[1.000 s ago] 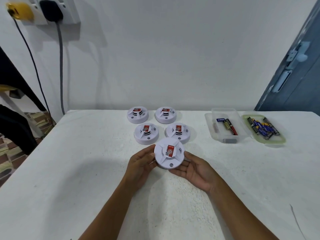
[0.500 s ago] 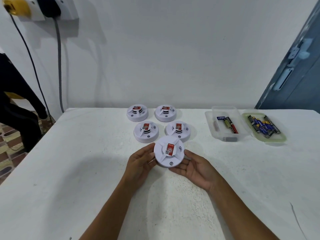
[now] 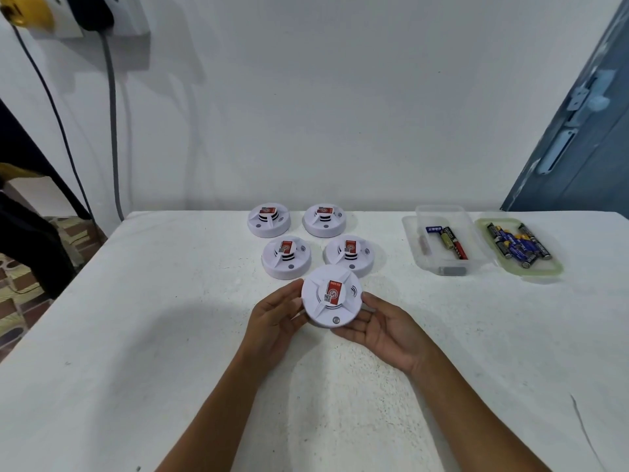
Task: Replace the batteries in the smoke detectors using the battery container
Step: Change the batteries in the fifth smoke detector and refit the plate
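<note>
Over the white table [image 3: 136, 318], left hand [image 3: 272, 318] and right hand [image 3: 384, 330] cup a tilted smoke detector [image 3: 332, 296] between curled fingers.

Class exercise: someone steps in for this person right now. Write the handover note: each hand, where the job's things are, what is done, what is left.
Left hand and right hand together hold one smoke detector, face up, over the table.
Four other detectors sit in two rows behind it.
To the right: clear battery container with a few batteries, and its green-rimmed lid holding more.
Done: nothing visible; no detector is opened.
Left: open each detector, swap its batteries, close it.
</note>
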`<move>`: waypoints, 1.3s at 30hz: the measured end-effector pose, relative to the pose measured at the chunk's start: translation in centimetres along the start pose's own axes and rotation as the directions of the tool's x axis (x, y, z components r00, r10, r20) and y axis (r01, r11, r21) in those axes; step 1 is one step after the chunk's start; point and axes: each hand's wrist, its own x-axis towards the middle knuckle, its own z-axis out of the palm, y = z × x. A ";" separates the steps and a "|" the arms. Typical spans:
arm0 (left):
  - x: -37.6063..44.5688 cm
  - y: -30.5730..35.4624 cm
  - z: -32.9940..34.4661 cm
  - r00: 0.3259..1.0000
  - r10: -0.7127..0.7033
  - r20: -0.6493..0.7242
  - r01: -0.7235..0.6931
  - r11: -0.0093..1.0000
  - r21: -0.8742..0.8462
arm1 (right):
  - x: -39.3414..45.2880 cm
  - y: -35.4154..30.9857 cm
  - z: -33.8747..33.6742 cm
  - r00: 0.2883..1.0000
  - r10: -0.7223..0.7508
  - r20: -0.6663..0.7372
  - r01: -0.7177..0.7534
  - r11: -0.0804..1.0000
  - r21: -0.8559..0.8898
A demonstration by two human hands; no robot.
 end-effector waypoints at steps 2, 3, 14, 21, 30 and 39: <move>0.0 0.0 0.0 1.000 -0.003 -0.001 0.003 1.000 -0.015 | 0.1 0.0 0.0 1.000 -0.003 0.002 0.003 1.000 0.015; 0.0 0.0 0.0 1.000 -0.004 -0.002 0.004 1.000 -0.014 | 0.1 0.0 0.0 1.000 -0.005 -0.002 0.005 1.000 0.017; 0.1 -0.3 -0.2 1.000 0.000 -0.004 0.000 0.999 -0.041 | 0.1 0.1 -0.2 1.000 -0.001 -0.022 0.001 1.000 -0.013; 0.3 -0.5 -0.5 1.000 0.006 -0.004 -0.006 0.997 -0.076 | 0.4 0.3 -0.6 1.000 0.000 -0.022 0.000 1.000 0.000; 0.2 -0.3 -0.2 1.000 0.002 -0.023 -0.004 0.997 -0.081 | 0.4 0.2 -0.6 1.000 -0.007 -0.002 0.007 1.000 -0.011; 0.2 -0.4 -0.3 0.999 -0.012 -0.044 0.007 0.994 -0.107 | 0.1 0.1 -0.1 1.000 -0.016 0.014 0.016 1.000 0.009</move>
